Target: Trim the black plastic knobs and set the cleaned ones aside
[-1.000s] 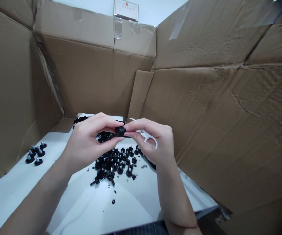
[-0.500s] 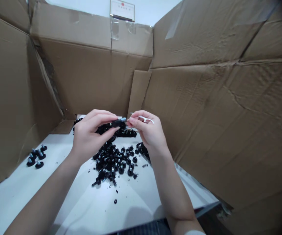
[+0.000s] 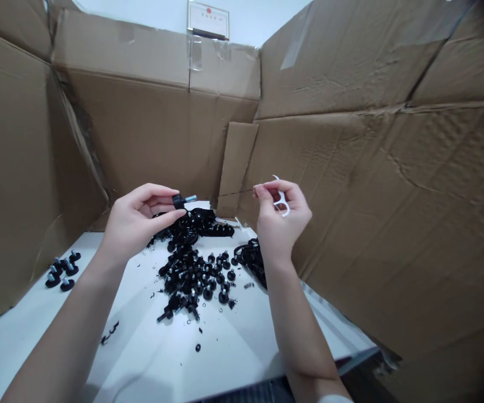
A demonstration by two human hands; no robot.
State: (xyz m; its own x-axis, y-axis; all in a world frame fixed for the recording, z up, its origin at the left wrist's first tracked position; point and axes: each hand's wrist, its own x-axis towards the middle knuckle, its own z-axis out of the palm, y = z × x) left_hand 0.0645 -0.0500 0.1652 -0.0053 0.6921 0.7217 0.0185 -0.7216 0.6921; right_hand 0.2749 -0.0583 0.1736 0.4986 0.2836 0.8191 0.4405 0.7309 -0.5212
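My left hand [image 3: 135,221] pinches a black knob screw [image 3: 178,201] between thumb and fingers. Its silvery threaded stud points right, toward my other hand. My right hand [image 3: 283,218] is closed on a small tool with white loops [image 3: 282,202], perhaps scissors; the fingers hide much of it. A thin dark line [image 3: 237,193], a strand or slim shaft, reaches left from the right fingertips and stops short of the stud. Below and between the hands lies a heap of similar black knob screws [image 3: 193,274] on the white table [image 3: 233,358].
Several knob screws [image 3: 63,268] stand apart at the left. A black bundle [image 3: 252,257] lies beside my right wrist, with a small coil [image 3: 249,285] near it. Black scraps [image 3: 109,332] and tiny rings dot the table. Cardboard walls [image 3: 149,129] enclose the left, back and right.
My hands have drawn apart: the left moved left with the knob screw, the right moved right and slightly up with the white-looped tool. Black scraps beside my left forearm now show.
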